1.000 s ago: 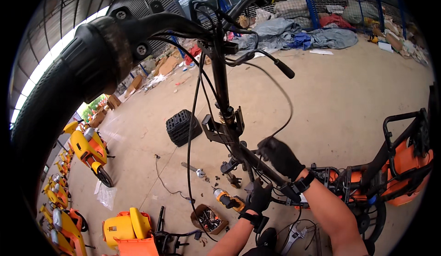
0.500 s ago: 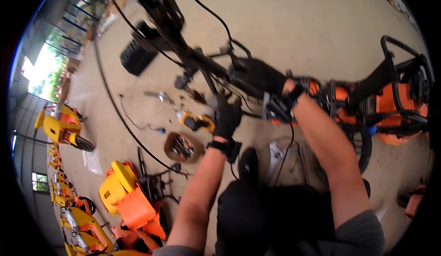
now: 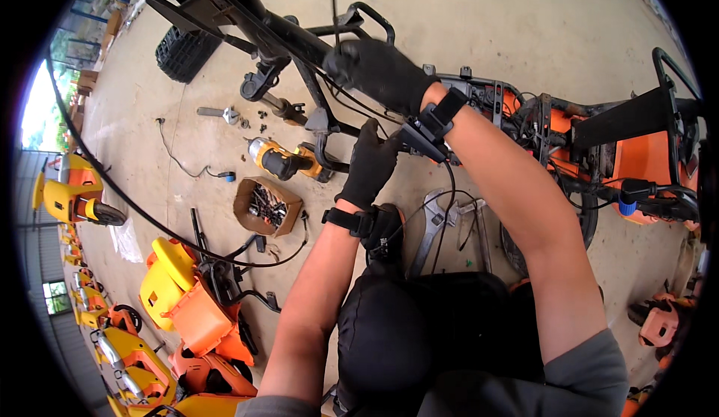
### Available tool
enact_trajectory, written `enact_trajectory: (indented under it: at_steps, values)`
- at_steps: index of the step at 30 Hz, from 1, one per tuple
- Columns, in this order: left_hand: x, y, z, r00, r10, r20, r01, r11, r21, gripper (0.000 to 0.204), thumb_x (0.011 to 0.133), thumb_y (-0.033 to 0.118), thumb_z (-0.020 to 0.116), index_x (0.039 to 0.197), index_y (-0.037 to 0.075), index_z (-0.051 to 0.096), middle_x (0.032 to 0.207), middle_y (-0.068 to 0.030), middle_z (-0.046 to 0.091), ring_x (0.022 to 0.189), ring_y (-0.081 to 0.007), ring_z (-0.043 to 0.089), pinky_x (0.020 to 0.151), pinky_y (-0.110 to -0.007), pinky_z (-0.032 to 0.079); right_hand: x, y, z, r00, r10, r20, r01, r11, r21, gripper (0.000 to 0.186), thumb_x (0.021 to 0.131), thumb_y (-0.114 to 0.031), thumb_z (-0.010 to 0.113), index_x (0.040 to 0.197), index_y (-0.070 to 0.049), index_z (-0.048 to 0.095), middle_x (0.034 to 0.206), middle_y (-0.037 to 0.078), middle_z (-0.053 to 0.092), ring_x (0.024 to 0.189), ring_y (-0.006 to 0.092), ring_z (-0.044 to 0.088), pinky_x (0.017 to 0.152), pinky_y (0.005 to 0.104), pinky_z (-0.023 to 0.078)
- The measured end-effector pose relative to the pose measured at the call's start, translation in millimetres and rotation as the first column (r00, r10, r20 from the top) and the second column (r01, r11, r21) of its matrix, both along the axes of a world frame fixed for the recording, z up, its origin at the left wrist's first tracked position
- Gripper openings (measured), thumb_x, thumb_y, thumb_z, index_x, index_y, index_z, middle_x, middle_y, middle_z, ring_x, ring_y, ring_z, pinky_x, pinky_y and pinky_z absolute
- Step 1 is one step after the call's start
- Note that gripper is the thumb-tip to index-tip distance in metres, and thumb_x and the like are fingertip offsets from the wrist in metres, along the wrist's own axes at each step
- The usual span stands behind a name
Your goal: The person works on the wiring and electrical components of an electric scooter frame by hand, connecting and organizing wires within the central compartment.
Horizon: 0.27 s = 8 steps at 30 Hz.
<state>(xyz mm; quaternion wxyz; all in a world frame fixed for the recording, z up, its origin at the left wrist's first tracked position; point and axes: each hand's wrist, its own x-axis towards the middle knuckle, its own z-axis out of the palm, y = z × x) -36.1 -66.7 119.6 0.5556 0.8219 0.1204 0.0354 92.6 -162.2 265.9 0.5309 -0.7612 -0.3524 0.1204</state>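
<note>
A bare black vehicle frame (image 3: 278, 34) stretches from the upper left toward the middle. My right hand (image 3: 382, 76), in a black glove, is closed beside the frame's main tube, with a thin black cable (image 3: 335, 1) rising from its fist. Below it, my left hand (image 3: 369, 165), gloved too, has its fingertips drawn in at a thin cable (image 3: 346, 99) that runs along the tube. The exact grip of the left fingers is partly hidden. A black strapped device sits on each wrist.
On the floor lie a yellow power tool (image 3: 288, 160), a cardboard box of bolts (image 3: 243, 198), an adjustable wrench (image 3: 430, 226) and a smaller wrench (image 3: 215, 112). Orange and yellow body panels (image 3: 201, 318) lie lower left. An orange-and-black scooter chassis (image 3: 558, 121) is at right.
Both hands have moved up relative to my body, the right one also leftward along the frame. The left hand has come away from the frame's strut to the cable. The whole view has shifted.
</note>
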Motion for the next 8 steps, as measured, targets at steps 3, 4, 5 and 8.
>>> enact_trajectory:
  at_steps: [3, 4, 5, 8]
  values:
    - [0, -3, -7, 0.999, -0.015, -0.042, 0.009, 0.990, -0.139, 0.028, 0.094, 0.017, 0.068, 0.112, -0.001, 0.056, 0.083, -0.0042, 0.061, 0.075, -0.0104, 0.059, 0.067, -0.027, 0.047, 12, 4, 6, 0.966, 0.053, -0.254, 0.087, 0.858, 0.507, 0.025, 0.105, -0.018, 0.051, 0.099, 0.001, 0.067, 0.084, 0.007, 0.069, 0.075, 0.0155, 0.068, 0.068, 0.0314, 0.055]
    - [-6, 1, -13, 0.999, 0.028, -0.028, -0.030, 0.996, -0.085, 0.027, 0.094, 0.017, 0.068, 0.110, -0.001, 0.055, 0.082, -0.0037, 0.060, 0.074, -0.0105, 0.059, 0.066, -0.027, 0.047, 25, 11, 6, 0.986, 0.044, -0.161, 0.061, 0.802, 0.595, 0.030, 0.107, -0.022, 0.049, 0.101, 0.002, 0.066, 0.087, 0.008, 0.070, 0.077, 0.0158, 0.069, 0.074, 0.0306, 0.058]
    - [-8, 5, -16, 0.998, 0.067, -0.004, -0.067, 0.997, -0.035, 0.026, 0.094, 0.017, 0.069, 0.109, -0.001, 0.055, 0.081, -0.0033, 0.059, 0.073, -0.0107, 0.059, 0.066, -0.027, 0.047, 30, 3, 24, 0.996, 0.038, -0.080, 0.009, 0.859, 0.512, 0.026, 0.107, -0.020, 0.051, 0.104, 0.000, 0.067, 0.091, 0.009, 0.072, 0.084, 0.0160, 0.070, 0.085, 0.0284, 0.058]
    - [5, -1, -27, 0.994, 0.091, 0.061, -0.087, 0.994, -0.068, 0.048, 0.093, 0.016, 0.072, 0.130, -0.003, 0.049, 0.093, -0.0107, 0.061, 0.080, -0.0145, 0.061, 0.070, -0.027, 0.050, 55, -25, 40, 0.968, 0.101, -0.228, 0.026, 0.869, 0.494, 0.030, 0.099, -0.038, 0.064, 0.112, -0.011, 0.067, 0.097, 0.007, 0.072, 0.080, 0.0203, 0.067, 0.078, 0.0384, 0.057]
